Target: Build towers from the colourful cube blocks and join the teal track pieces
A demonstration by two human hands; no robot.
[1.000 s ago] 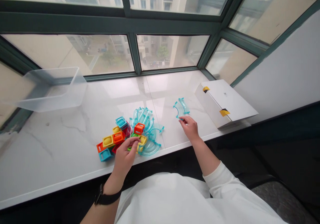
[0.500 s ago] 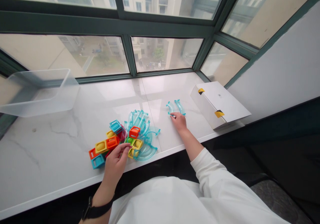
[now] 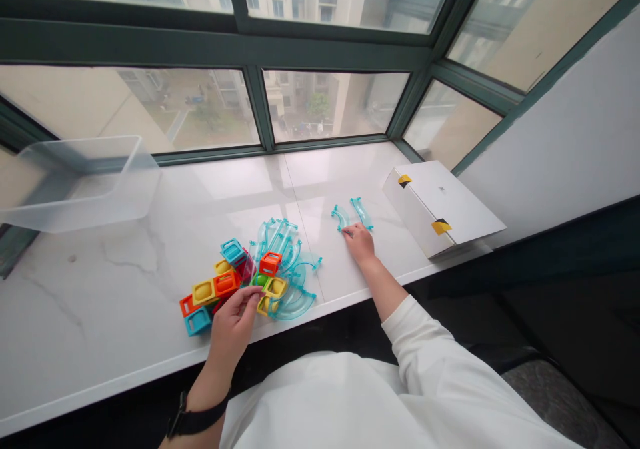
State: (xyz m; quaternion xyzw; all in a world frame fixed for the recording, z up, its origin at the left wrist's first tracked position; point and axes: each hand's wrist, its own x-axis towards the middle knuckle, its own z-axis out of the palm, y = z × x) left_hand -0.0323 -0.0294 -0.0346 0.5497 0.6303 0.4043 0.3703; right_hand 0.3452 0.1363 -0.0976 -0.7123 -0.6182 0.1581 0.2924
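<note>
Track piece (image 3: 339,217), curved and clear blue, is pinched at its near end by the right hand (image 3: 360,241), its grip closed, over the white counter (image 3: 150,289); just to the right a second piece (image 3: 361,213) is laid. The left hand (image 3: 233,321) is held nearly closed beside the yellow blocks (image 3: 275,287); whether anything is gripped there cannot be told. Coloured blocks (image 3: 227,283) and blue tracks (image 3: 280,235) are heaped beyond it
</note>
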